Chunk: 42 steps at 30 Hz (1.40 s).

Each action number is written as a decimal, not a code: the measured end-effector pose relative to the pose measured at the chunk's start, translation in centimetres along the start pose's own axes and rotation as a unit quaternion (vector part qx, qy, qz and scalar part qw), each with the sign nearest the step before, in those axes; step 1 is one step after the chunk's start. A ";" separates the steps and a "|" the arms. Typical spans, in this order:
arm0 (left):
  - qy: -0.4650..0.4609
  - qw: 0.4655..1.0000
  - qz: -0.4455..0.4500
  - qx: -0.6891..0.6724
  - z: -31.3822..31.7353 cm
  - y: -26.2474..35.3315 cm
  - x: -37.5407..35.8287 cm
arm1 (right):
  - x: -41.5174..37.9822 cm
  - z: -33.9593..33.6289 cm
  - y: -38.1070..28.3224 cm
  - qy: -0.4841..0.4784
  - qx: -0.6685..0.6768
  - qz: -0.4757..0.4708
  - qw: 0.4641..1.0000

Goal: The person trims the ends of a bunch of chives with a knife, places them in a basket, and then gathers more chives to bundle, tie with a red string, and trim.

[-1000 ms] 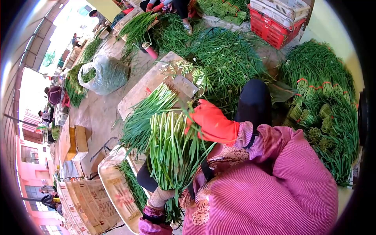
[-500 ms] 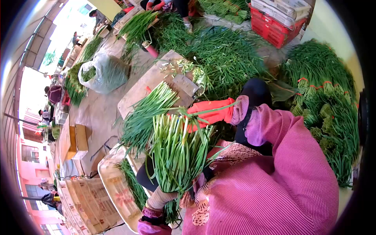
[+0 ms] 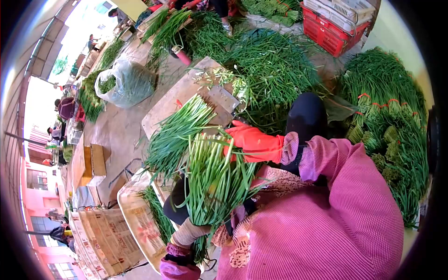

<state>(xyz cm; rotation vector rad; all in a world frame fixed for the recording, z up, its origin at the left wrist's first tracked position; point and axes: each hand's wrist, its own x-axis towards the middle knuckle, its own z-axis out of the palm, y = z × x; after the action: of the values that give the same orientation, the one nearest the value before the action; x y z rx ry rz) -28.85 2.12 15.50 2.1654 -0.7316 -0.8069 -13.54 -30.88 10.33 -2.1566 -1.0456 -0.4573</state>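
A loose bundle of long green stalks with pale ends point(image 3: 217, 179) lies over my left forearm. My right hand point(image 3: 254, 142), in a red glove, is at the bundle's upper right side, its fingers closed round the edge of the stalks. The bundle covers my left hand, so its fingers are hidden; only the wrist and sleeve show below. Beside the bundle, a second pile of stalks point(image 3: 179, 133) rests on a wooden board point(image 3: 156, 109). A flat metal blade point(image 3: 224, 99) lies on the board near scattered pale trimmings point(image 3: 214, 77).
Heaps of loose greens point(image 3: 275, 63) lie beyond the board, with banded bundles point(image 3: 382, 105) at the right. Red and white crates point(image 3: 326, 35) stand at the back. A pale basket point(image 3: 133, 200) is at lower left, near a plastic bag point(image 3: 130, 86). Other people sit farther off.
The long leaf strand stretched from my right hand across the bundle no longer shows there. My right hand has turned, and its glove now sits against the bundle's upper edge. The bundle has shifted slightly right.
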 end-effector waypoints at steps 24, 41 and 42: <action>0.104 0.925 -0.216 -0.295 -1.8 4.8 -2.7 | -0.1 -5.6 4.1 0.145 0.209 0.332 0.908; 0.135 0.962 -0.064 0.228 -1.1 2.3 -3.0 | 3.8 -2.5 -12.2 0.024 -0.032 0.063 0.997; 0.142 0.961 -0.068 0.227 -1.3 3.0 -3.1 | 4.1 -2.2 -12.5 0.059 -0.042 0.050 0.996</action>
<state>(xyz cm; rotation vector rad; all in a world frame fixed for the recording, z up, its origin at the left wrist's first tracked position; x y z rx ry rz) -30.67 3.04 19.48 2.6961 -0.6708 -0.3984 -20.88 -24.73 19.57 -2.2144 -0.8629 -0.5837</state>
